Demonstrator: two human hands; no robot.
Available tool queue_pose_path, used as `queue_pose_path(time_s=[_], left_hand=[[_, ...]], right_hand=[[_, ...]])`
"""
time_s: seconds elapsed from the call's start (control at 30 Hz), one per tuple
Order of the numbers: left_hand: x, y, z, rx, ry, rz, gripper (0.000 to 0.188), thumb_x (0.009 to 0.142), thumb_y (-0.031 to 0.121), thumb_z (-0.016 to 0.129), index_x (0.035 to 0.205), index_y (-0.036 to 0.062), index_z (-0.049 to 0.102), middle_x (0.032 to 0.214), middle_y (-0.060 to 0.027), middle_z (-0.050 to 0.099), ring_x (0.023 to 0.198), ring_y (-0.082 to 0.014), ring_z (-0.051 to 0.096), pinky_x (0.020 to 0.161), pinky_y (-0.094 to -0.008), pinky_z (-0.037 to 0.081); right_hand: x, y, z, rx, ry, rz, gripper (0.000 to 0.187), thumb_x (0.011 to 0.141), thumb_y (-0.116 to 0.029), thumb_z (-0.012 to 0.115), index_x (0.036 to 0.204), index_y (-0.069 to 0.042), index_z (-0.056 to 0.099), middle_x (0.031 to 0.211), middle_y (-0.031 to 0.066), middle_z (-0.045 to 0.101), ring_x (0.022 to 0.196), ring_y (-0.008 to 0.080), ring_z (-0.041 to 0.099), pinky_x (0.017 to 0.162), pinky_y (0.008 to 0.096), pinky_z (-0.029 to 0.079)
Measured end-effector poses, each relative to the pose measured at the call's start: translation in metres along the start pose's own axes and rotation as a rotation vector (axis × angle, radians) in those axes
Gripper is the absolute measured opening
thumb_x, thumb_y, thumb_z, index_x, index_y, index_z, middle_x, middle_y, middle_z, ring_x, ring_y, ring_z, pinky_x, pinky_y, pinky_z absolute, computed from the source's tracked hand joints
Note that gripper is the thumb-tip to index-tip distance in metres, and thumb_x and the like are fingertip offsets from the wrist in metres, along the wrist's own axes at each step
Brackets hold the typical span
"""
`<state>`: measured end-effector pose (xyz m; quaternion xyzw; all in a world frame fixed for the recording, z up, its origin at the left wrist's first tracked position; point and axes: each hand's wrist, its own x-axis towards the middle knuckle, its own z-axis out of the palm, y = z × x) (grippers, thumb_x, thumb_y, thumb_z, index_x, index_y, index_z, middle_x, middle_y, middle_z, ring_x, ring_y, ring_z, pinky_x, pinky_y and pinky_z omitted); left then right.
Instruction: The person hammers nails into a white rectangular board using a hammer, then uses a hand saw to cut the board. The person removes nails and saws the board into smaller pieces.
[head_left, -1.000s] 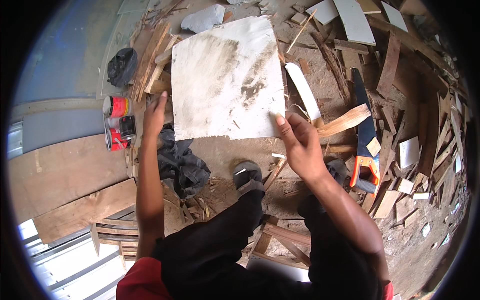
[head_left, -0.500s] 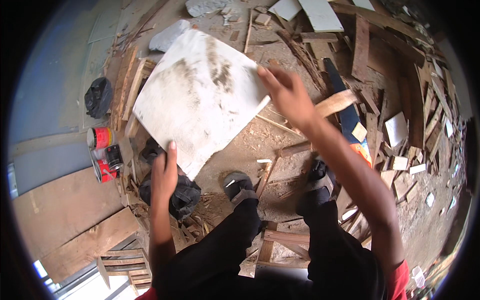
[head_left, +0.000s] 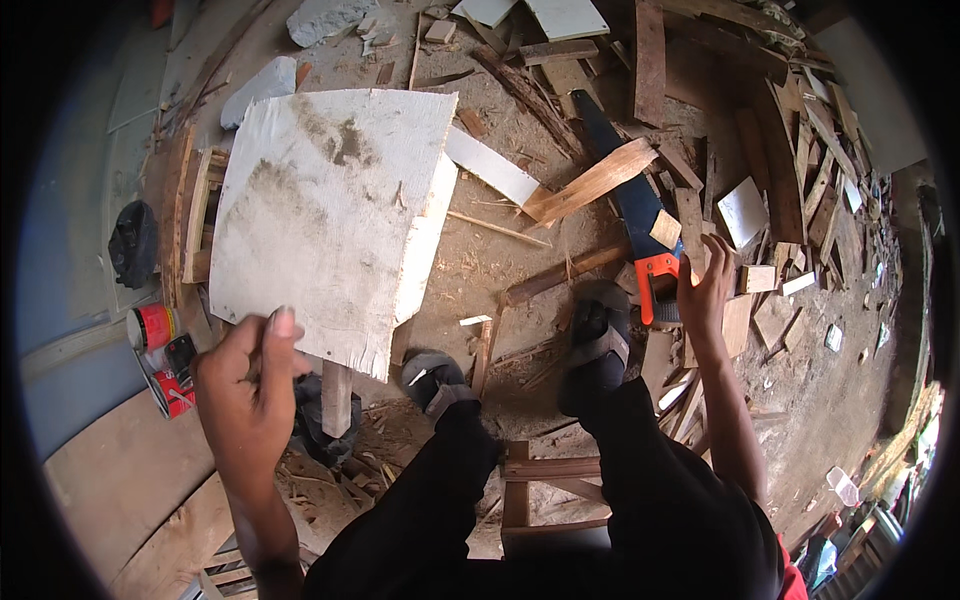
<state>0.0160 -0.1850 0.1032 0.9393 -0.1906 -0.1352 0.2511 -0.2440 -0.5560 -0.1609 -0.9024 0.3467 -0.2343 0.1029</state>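
Observation:
A square white wooden board with dark smudges and a rough right edge sits raised at the left, a wooden post showing beneath its near edge. My left hand overlaps the board's near left corner, fingers curled and thumb up; what it holds, if anything, is hidden. On the right, my right hand is open, fingers apart, beside the orange handle of a handsaw. The dark saw blade points away, with a small wood block lying on it.
A pale wood strip crosses the saw blade. Scrap wood litters the floor on the right. Red cans and a black bag stand at the left. My feet flank loose sticks, with a wooden frame below.
My right hand has left the board and moved right and nearer, to the saw handle. The board has turned and shifted left in view; the wooden post beneath it now shows.

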Motion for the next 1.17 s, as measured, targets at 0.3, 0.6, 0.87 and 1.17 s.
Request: queue_pose_path(time_s=[0.3,0.6,0.87,1.17], left_hand=[[0.208,-0.005,0.06,0.206,0.251,0.983,0.036,0.102,0.029,0.05,0.124,0.0031,0.06,0.13,-0.019,0.059,0.12,-0.0357,0.057,0.102,-0.0429,0.043],[0.232,-0.003,0.086,0.219,0.025,0.626,0.065,0.097,0.056,0.047,0.069,-0.0008,0.064,0.06,-0.0195,0.06,0.062,-0.0382,0.062,0.066,-0.0472,0.049],[0.288,-0.016,0.104,0.19,0.363,1.079,0.078,0.094,0.069,0.045,0.052,0.004,0.046,0.048,-0.0067,0.042,0.048,-0.0194,0.039,0.052,-0.0423,0.035],[0.268,-0.011,0.079,0.332,-0.197,0.599,0.081,0.09,0.076,0.046,0.049,0.0067,0.04,0.046,-0.0054,0.034,0.046,-0.0205,0.03,0.051,-0.0448,0.033]], right_hand=[[0.002,0.002,0.013,-0.156,-0.279,-0.005,0.036,0.089,-0.026,0.069,0.115,-0.005,0.056,0.116,0.0195,0.056,0.107,0.0399,0.056,0.089,0.0506,0.046],[-0.063,-0.032,-0.016,0.028,-0.508,-0.154,0.08,0.075,-0.036,0.08,0.137,0.0,0.045,0.12,0.0181,0.056,0.117,0.0362,0.052,0.106,0.049,0.034],[-0.051,0.007,-0.012,0.184,-0.495,-0.138,0.022,0.083,-0.018,0.074,0.089,-0.002,0.06,0.084,0.0175,0.06,0.084,0.0386,0.06,0.075,0.0468,0.047],[-0.004,-0.078,-0.069,0.935,-0.125,0.182,0.042,0.102,-0.029,0.056,0.071,-0.003,0.048,0.056,0.0008,0.045,0.046,0.007,0.038,0.044,0.0242,0.028]])
